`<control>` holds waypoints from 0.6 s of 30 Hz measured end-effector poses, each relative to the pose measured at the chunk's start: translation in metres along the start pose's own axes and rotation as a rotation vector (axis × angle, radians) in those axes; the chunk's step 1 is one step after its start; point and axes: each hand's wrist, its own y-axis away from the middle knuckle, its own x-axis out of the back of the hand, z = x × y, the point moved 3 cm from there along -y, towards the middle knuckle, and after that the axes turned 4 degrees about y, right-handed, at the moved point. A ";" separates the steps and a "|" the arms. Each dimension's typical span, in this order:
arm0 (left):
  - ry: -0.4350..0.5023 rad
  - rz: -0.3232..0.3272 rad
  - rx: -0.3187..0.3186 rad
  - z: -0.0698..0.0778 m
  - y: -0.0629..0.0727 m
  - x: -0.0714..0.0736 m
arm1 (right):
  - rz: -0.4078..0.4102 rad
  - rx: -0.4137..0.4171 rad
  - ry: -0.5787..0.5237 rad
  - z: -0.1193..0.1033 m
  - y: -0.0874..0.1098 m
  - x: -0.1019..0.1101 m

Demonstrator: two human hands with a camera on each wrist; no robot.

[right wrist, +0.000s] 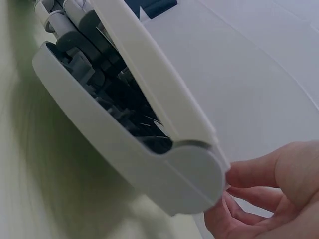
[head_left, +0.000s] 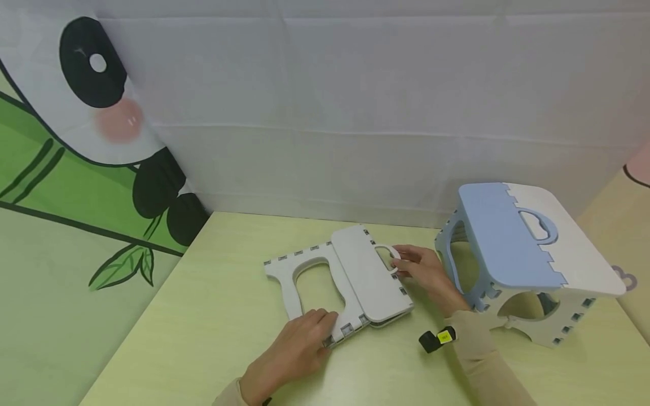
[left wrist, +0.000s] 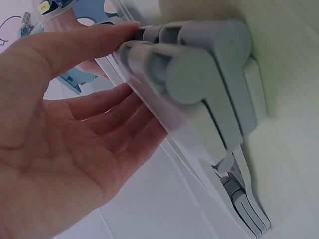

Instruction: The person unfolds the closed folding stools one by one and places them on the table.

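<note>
A white folding stool, folded flat, lies at a slant on the table in the head view. Its leg panel with a large cutout is at the left, and its seat halves are folded together at the right. My left hand grips the near hinged corner of the leg panel. In the left wrist view, the thumb lies at the grey hinge knuckles and the fingers lie along the panel's face. At the stool's right edge, my right hand holds the carrying handle. The right wrist view shows a narrow gap between the folded seat halves.
To the right stands an unfolded blue and white step stool, close beside my right forearm. The pale green table meets a white cloth backdrop behind. A printed cartoon cloth hangs at the left.
</note>
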 end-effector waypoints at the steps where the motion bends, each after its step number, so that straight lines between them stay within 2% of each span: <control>1: 0.003 0.008 0.007 0.000 0.000 0.001 | 0.004 0.003 -0.006 -0.001 0.001 0.001; 6: 0.007 0.027 0.029 0.001 -0.001 0.002 | 0.011 0.022 -0.032 -0.006 0.004 0.003; 18: 0.019 0.023 0.031 0.002 -0.003 0.005 | -0.010 0.057 -0.054 -0.020 0.013 0.009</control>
